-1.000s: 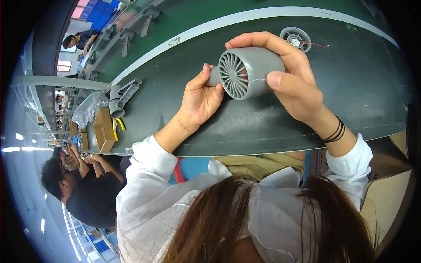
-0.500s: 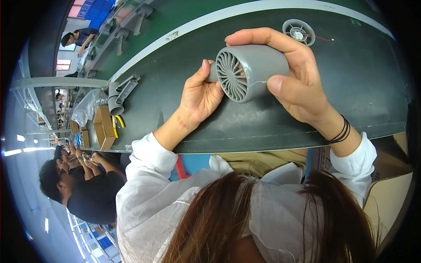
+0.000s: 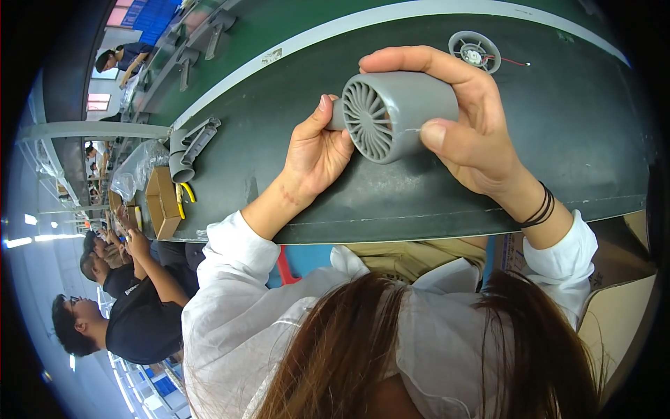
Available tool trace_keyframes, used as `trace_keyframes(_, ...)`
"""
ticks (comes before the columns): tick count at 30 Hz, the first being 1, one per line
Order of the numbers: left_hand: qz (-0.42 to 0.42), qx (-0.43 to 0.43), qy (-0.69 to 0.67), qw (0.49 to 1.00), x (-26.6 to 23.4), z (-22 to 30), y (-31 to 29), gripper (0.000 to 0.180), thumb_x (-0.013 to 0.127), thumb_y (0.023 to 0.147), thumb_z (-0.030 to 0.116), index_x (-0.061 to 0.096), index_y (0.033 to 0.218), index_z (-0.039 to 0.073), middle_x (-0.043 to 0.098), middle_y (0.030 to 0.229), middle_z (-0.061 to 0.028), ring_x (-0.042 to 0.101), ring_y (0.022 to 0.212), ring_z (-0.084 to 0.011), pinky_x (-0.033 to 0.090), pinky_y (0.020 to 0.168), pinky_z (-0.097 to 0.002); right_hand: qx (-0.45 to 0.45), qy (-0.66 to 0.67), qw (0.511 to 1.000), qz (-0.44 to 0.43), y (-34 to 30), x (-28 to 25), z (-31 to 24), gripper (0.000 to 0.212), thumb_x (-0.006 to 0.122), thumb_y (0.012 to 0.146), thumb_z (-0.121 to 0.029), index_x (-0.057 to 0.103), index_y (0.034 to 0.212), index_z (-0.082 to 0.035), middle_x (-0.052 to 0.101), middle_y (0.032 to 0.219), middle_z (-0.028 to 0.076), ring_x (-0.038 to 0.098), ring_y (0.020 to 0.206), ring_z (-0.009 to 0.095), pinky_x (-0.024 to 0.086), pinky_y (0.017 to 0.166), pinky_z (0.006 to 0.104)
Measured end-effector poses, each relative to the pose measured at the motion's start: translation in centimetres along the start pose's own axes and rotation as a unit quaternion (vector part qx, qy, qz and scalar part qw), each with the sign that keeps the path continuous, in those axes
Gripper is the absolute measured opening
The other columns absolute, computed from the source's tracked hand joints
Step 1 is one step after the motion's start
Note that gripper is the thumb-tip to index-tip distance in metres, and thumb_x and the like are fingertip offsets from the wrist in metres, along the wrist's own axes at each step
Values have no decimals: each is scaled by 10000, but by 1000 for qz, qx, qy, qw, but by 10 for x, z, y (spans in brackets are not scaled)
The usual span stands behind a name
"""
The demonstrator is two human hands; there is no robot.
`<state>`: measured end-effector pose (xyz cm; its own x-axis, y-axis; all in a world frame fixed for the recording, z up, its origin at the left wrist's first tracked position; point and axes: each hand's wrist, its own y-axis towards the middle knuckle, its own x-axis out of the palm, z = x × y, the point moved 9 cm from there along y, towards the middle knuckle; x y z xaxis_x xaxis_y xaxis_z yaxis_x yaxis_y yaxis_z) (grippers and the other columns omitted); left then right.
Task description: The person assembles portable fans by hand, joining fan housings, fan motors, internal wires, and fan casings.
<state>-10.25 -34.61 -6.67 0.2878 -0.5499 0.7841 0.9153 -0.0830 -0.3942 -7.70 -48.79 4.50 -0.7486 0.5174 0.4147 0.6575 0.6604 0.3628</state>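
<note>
Between my hands is a grey plastic fan housing (image 3: pixel 419 94), held tilted above the dark bench top, its round slatted grille turned toward the left. My right hand (image 3: pixel 481 126) wraps its wide body, fingers over the top and thumb pressed at the lower rim. A short grey handle-like stub juts from the housing's left side, and my left hand (image 3: pixel 314 146) grips it between thumb and fingers. Beyond my right hand lies a grey ring-shaped fan part (image 3: pixel 497 52) with a white hub and thin red wire. What sits inside the housing is mostly hidden.
On the left of the bench (image 3: pixel 279 188) stand another grey housing with a handle shell (image 3: pixel 181 157), an open cardboard box (image 3: pixel 162 202), yellow-handled pliers (image 3: pixel 183 199) and a clear plastic bag (image 3: pixel 136 167). A pale rail (image 3: pixel 307 43) borders the far edge. Co-workers sit at the left.
My hands and the housing are nearly still, with only a tiny leftward shift in the picture. The nearest co-worker at the left has leaned back, arm raised.
</note>
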Motion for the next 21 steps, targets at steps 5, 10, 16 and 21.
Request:
trace_keyframes(5,14,-12,-25,1000,-2,-2,-1,202,556,938,220,573,964,20,623,1033,-165,659,920,-305,620,753,-347,1,-9,1000,9,-1,-1,2,629,617,731,-220,473,1254,99,579,1181,153,593,1064,185,452,950,297)
trace_keyframes(10,1,-16,-39,999,-3,-3,-1,182,557,939,209,581,973,32,624,1033,-166,659,920,-301,619,751,-339,3,-19,1000,24,-2,-2,2,607,637,742,-224,486,1238,92,581,1169,143,592,1059,178,452,944,295)
trace_keyframes(16,8,-2,-13,1000,-5,-2,-2,176,566,935,206,579,982,38,628,1019,-162,662,916,-298,618,740,-320,-19,-34,998,39,-2,-4,1,533,667,750,-214,528,1186,61,559,1166,120,578,1049,168,444,942,294)
trace_keyframes(21,-6,9,15,1000,-3,-1,-1,172,574,931,208,545,970,43,628,1013,-171,665,906,-304,615,744,-316,-25,-91,992,86,-4,-11,1,361,657,790,-162,577,1087,26,558,1138,112,570,1022,153,451,908,290)
